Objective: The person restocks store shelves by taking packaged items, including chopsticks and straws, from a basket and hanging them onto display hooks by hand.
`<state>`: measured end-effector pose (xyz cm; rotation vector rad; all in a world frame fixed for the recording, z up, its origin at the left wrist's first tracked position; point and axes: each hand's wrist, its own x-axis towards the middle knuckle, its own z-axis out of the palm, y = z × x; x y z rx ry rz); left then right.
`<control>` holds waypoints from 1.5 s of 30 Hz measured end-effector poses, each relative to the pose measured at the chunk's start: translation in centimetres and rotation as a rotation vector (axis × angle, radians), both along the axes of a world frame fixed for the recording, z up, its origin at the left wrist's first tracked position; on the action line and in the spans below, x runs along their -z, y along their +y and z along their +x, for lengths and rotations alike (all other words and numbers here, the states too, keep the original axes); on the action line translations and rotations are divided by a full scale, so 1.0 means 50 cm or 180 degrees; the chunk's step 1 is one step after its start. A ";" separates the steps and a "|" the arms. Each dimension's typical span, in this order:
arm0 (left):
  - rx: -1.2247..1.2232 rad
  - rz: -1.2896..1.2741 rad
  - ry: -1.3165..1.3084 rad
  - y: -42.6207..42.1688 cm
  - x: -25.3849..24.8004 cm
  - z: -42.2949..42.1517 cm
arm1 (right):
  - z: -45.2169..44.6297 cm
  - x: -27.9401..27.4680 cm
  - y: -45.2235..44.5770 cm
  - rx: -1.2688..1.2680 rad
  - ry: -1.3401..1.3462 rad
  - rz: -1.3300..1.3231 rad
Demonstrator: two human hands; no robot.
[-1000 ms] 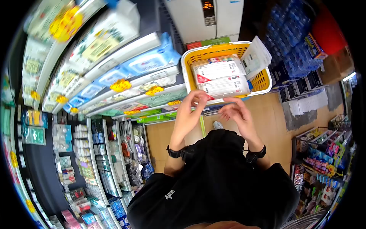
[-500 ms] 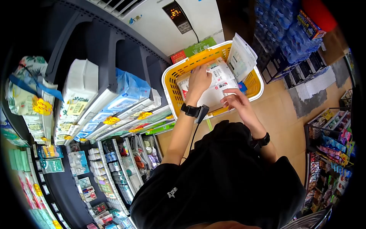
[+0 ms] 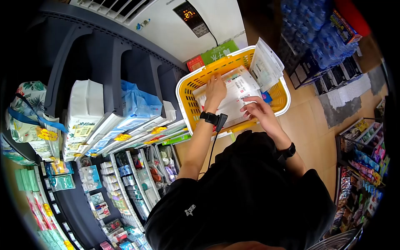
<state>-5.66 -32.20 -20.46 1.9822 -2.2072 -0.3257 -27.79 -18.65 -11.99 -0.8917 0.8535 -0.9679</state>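
A yellow plastic basket (image 3: 285, 102) with a white rim stands in front of me. White plastic packets (image 3: 239, 88) with printed text lie in it, overlapping. My left hand (image 3: 216, 92) reaches in at the left side, its fingers closed at the left edge of the top packet; the fingertips are partly hidden. Over the right part of the packets, my right hand (image 3: 261, 113) is open, fingers apart and slightly bent, holding nothing. A clear-and-white pouch (image 3: 266, 64) stands upright at the basket's far right corner. Something blue (image 3: 266, 97) shows below it.
Dark shelving (image 3: 121, 71) with wipes and tissue packs (image 3: 85, 108) runs along the left. A white appliance (image 3: 212, 18) with a lit display and a green box (image 3: 219, 52) stand behind the basket. Bottled water packs (image 3: 329, 46) are stacked at right, above a goods rack (image 3: 362, 154).
The upper white packet has shifted and now covers more of the one below. My left hand has moved slightly with it. My right hand stays nearly in place.
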 end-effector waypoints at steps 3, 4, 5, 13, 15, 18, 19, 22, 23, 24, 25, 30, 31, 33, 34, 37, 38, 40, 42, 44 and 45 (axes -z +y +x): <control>-0.0012 -0.0088 0.0300 -0.004 0.012 0.010 | 0.001 0.009 -0.006 -0.0056 0.0035 0.0010; 0.0006 0.0097 0.0268 -0.004 0.006 0.011 | 0.001 0.014 -0.007 -0.0076 0.0061 0.0013; 0.0026 0.0278 0.0236 -0.004 0.001 0.012 | 0.002 0.018 -0.010 -0.0090 0.0060 0.0015; -0.0136 -0.0126 0.0292 0.025 -0.049 -0.003 | 0.003 0.027 -0.014 -0.0155 0.0139 0.0142; -0.0142 -0.0147 0.0305 0.028 -0.064 -0.001 | 0.003 0.029 -0.013 -0.0179 0.0106 0.0114; -0.0220 0.0165 0.1058 0.041 -0.096 -0.001 | 0.005 0.039 -0.012 -0.0251 0.0121 0.0094; -0.0239 0.0131 0.1237 0.052 -0.109 -0.003 | 0.005 0.043 -0.012 -0.0292 0.0169 0.0096; -0.0310 0.0261 0.1809 0.079 -0.163 -0.006 | 0.005 0.050 -0.010 -0.0364 0.0135 0.0133; -0.0344 0.0432 0.2200 0.086 -0.173 -0.001 | 0.008 0.046 -0.008 -0.0393 0.0138 0.0132; -0.0296 0.0507 0.2533 0.093 -0.180 0.004 | 0.009 0.039 -0.005 -0.0301 0.0129 0.0146; -0.0327 0.0492 0.2541 0.104 -0.188 0.009 | 0.013 0.034 -0.003 -0.0213 0.0121 0.0159; -0.0328 0.0494 0.3708 0.185 -0.264 0.024 | 0.039 0.020 0.002 0.0061 0.0349 -0.0375; -0.0349 0.0473 0.4004 0.202 -0.273 0.028 | 0.042 0.009 0.004 -0.0008 0.0350 -0.0466; -0.0443 0.0323 0.4100 0.240 -0.297 0.031 | 0.048 -0.016 0.014 -0.0261 0.0158 -0.0454; -0.0471 0.0262 0.4165 0.261 -0.312 0.035 | 0.052 -0.027 0.021 -0.0456 -0.0039 -0.0429; -0.0533 0.0101 0.4451 0.320 -0.330 0.053 | 0.062 -0.047 0.040 -0.0697 0.0110 -0.0928; -0.0585 0.0108 0.4485 0.341 -0.334 0.062 | 0.072 -0.062 0.048 -0.0658 0.0100 -0.0933; -0.0682 0.0001 0.4548 0.382 -0.354 0.067 | 0.084 -0.069 0.055 -0.0816 0.0141 -0.1051; -0.0828 -0.0255 0.4547 0.420 -0.364 0.077 | 0.104 -0.078 0.063 -0.0939 0.0187 -0.1150; -0.1062 -0.0570 0.4621 0.461 -0.365 0.091 | 0.126 -0.086 0.072 -0.1110 0.0189 -0.1134; -0.1189 -0.0676 0.4740 0.483 -0.373 0.098 | 0.138 -0.090 0.076 -0.1168 0.0202 -0.1076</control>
